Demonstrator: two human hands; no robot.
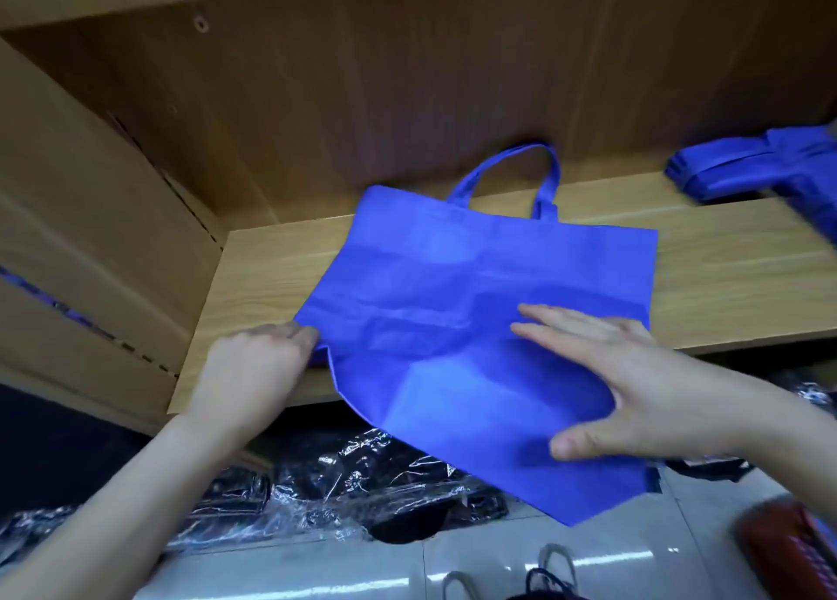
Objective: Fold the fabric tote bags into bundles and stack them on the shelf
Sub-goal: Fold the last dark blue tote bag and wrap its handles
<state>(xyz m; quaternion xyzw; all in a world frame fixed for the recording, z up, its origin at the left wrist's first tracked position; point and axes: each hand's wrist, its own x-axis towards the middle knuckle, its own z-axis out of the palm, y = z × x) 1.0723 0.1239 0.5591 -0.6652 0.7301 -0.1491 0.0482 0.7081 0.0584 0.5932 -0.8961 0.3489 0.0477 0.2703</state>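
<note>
A blue tote bag [457,291] lies flat on the wooden shelf [724,273], handles toward the back wall, its bottom part hanging over the front edge. The left hand [258,364] pinches the bag's left edge near the shelf front. The right hand [634,382] rests flat on it, fingers straight (thumb spread). A folded blue bundle [761,164] sits toward the shelf's right back corner. Plastic-wrapped dark packages [344,486] lie on the floor below.

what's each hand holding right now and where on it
The left hand pinches the blue tote bag at its side edge. The right hand grips nothing; it lies flat on the bag.
</note>
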